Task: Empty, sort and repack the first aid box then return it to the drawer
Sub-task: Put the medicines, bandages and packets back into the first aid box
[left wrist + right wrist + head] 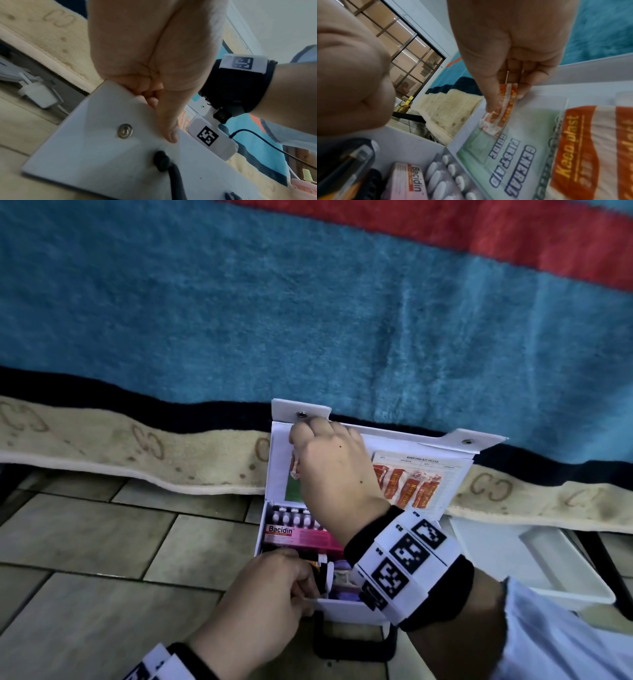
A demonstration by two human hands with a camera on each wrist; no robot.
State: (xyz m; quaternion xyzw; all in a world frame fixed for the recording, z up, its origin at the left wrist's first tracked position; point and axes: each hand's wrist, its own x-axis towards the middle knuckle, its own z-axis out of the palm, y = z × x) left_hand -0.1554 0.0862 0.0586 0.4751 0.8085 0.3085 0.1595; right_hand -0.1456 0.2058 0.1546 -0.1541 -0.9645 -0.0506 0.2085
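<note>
The white first aid box stands open on the floor, its lid leaning back against the bed. My right hand is up at the left of the lid and pinches a few orange-and-white plaster strips against the green first aid guide. More plasters sit in the lid's clear pocket. My left hand grips the box's front left rim, thumb on the outer wall. Inside lie a pink Bacidin carton and a blister pack.
A blue and red blanket with a beige edge hangs behind the box. A white tray lies on the tiled floor to the right. The box's black handle points toward me. A white charger lies under the bed.
</note>
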